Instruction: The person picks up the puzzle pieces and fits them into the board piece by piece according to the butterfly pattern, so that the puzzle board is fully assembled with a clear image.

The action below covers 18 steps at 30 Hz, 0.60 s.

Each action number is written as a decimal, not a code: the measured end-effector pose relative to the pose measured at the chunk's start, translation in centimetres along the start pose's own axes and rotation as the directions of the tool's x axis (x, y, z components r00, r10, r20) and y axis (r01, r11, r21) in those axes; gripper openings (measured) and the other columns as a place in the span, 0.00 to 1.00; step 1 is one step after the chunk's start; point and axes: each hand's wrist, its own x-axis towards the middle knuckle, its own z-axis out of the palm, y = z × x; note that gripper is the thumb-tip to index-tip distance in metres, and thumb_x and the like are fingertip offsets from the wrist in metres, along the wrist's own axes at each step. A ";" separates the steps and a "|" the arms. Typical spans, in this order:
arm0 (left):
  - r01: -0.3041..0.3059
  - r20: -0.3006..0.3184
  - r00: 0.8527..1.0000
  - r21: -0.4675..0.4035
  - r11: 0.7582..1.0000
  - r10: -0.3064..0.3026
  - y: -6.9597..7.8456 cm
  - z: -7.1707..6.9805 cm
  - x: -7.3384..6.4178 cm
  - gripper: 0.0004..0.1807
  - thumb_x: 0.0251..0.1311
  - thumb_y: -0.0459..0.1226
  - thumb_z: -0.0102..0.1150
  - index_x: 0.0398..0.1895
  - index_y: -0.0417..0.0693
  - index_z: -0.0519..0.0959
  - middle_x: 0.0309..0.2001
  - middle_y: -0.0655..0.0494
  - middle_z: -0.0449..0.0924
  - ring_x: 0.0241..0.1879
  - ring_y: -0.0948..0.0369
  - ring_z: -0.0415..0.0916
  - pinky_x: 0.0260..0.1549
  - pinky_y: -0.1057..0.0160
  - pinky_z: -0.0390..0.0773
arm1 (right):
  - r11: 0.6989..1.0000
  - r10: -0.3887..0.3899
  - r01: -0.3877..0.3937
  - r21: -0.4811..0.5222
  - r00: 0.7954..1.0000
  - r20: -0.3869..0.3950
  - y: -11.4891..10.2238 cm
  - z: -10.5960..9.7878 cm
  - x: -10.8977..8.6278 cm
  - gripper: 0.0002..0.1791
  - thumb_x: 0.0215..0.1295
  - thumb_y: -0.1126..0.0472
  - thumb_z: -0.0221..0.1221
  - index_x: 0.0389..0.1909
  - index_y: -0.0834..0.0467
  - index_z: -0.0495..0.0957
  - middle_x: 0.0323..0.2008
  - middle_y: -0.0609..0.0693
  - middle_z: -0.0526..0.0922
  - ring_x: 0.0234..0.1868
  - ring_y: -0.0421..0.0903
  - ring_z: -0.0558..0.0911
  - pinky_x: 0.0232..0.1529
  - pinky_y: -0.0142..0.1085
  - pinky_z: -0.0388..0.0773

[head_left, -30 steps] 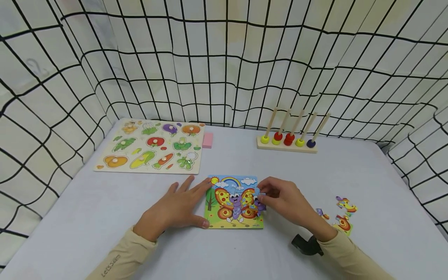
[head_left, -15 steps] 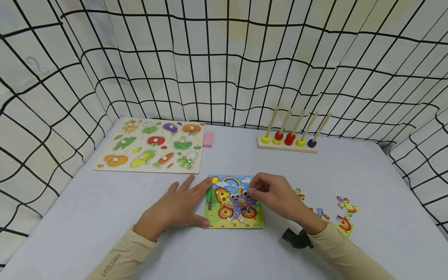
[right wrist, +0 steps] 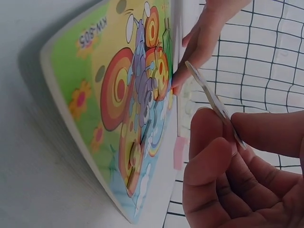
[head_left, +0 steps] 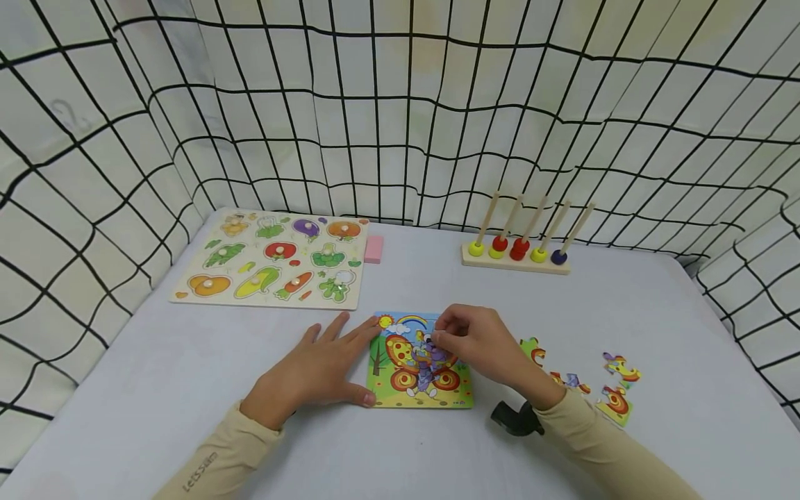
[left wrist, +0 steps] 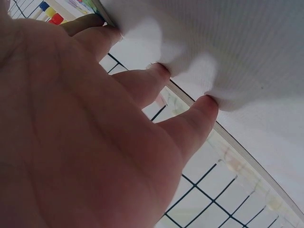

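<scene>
A square butterfly puzzle board [head_left: 394, 397] lies flat at the middle of the table. My left hand [head_left: 315, 371] rests at its left edge, fingers spread, with the thumb at the lower corner and the index finger at the upper one. In the left wrist view the fingertips of that left hand [left wrist: 118, 118] touch the white cloth. Over the board's upper right, my right hand [head_left: 478, 344] pinches a thin puzzle piece [head_left: 430, 351] showing part of the purple butterfly. The right wrist view shows that puzzle piece [right wrist: 213, 100] edge-on, tilted, between thumb and fingers, raised off the board.
Several loose puzzle pieces [head_left: 615, 403] lie to the right, partly behind the right forearm. A vegetable peg board [head_left: 350, 300] sits back left beside a pink block [head_left: 373, 248]. A bead counter [head_left: 515, 265] with upright rods stands back right. Black netting [head_left: 409, 146] encloses the table.
My right hand has moved left with the puzzle piece, from the board's right edge to over the butterfly. Loose pieces behind the wrist came into view. The left hand has stayed put.
</scene>
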 end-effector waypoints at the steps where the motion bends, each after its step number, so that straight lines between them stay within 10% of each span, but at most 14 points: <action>1: 0.000 0.000 1.000 -0.001 1.000 0.000 0.0 0.0 0.0 0.59 0.55 0.58 0.80 0.85 0.49 0.60 0.86 0.54 0.52 0.83 0.36 0.41 0.74 0.24 0.46 | 1.000 0.003 -0.003 0.004 1.000 0.001 0.0 0.1 0.1 0.03 0.73 0.65 0.67 0.39 0.61 0.84 0.29 0.46 0.84 0.28 0.46 0.82 0.29 0.34 0.82; 18: 0.006 0.009 1.000 0.002 1.000 -0.006 0.2 -0.1 -0.1 0.59 0.55 0.58 0.80 0.86 0.50 0.59 0.86 0.55 0.51 0.84 0.37 0.41 0.74 0.25 0.46 | 0.998 0.052 -0.051 -0.035 0.998 0.021 0.2 2.0 1.3 0.05 0.71 0.67 0.66 0.33 0.61 0.83 0.21 0.45 0.80 0.20 0.42 0.79 0.22 0.33 0.78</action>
